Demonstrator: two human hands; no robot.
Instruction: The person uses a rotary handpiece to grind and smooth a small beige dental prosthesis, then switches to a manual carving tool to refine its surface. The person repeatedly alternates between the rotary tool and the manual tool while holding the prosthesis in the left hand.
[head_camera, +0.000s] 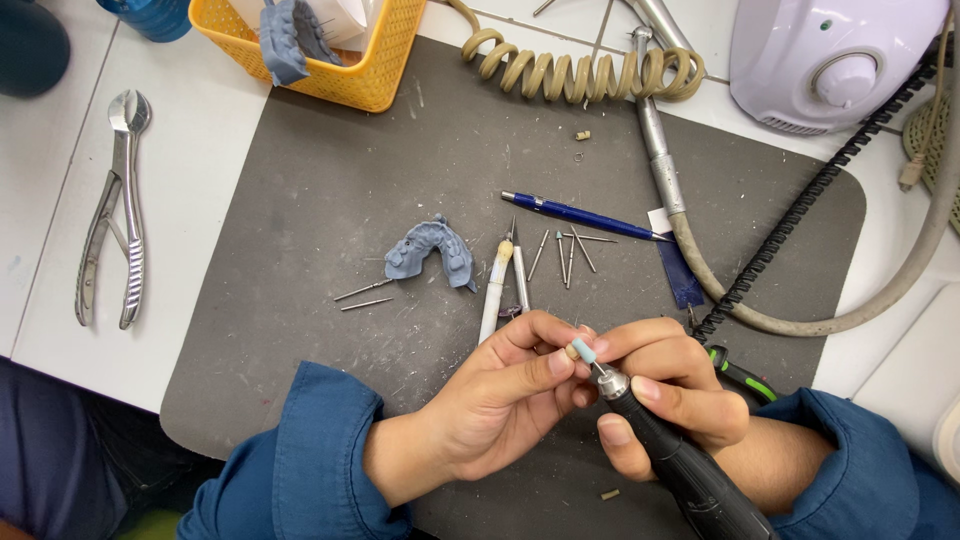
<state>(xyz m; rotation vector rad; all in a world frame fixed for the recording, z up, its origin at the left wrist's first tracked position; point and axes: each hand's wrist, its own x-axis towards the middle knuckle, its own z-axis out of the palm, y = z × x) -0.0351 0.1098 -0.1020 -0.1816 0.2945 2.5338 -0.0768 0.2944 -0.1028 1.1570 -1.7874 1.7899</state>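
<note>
You are at the bur-fitting step. Your right hand (665, 385) is closed around the black handpiece (680, 460), its chuck pointing up-left. Your left hand (500, 395) pinches the pale blue bur (585, 350) between thumb and forefinger, seated at the chuck tip, above the grey mat (300, 250) on the worktop. The next move likely calls for holding the bur straight along the chuck axis and keeping the handpiece steady. Spare burs (565, 250) and a blue cast (430, 250) lie beyond your hands.

- A white tiled worktop (190, 210) is showing grey grout lines under even, bright light.
- A dark grey mat (330, 180) is lying across its middle, scuffed and dusty.
</note>
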